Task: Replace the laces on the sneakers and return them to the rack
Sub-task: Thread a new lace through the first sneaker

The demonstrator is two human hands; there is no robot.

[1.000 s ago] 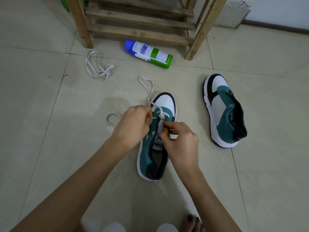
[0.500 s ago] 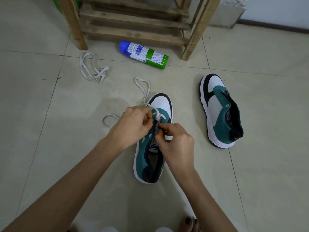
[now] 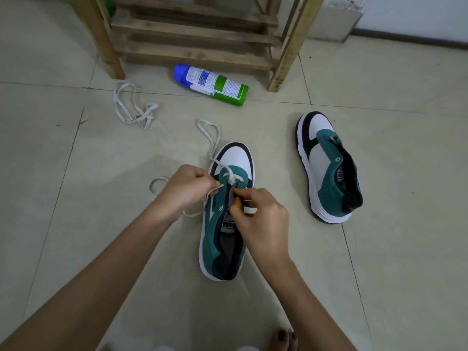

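The left hand [image 3: 188, 188] has its fingers curled together, pinching the pale lace [image 3: 210, 145] just beside the front eyelets of the near sneaker [image 3: 215, 239]. The right hand [image 3: 260, 216] is touching distance away. Its thumb and forefinger are closed on a short end of the same lace at the shoe's right eyelet edge, and the other fingers are curled in behind them.

The near sneaker lies directly under both sets of fingertips, sole down on the floor [image 3: 392, 249], toe pointing away from the person. Beyond the fingertips the lace runs out over the white toe cap in a loop on the tiles. Another loop shows just outside the left knuckles.

Well off to the outer side of the right fingers stands the second sneaker [image 3: 329, 168], unlaced and tilted a little. Far ahead of the left fingers a loose lace [image 3: 131, 107] lies in a tangle. Straight ahead a blue-and-green spray can [image 3: 211, 84] lies on its side, just in front of the wooden rack [image 3: 192, 39].

The floor is large pale glossy tiles with thin dark joints. Past the rack on the right, a light wall [image 3: 417, 13] meets it at a dark skirting strip. Toes [image 3: 283, 338] with dark polish show below the right wrist.
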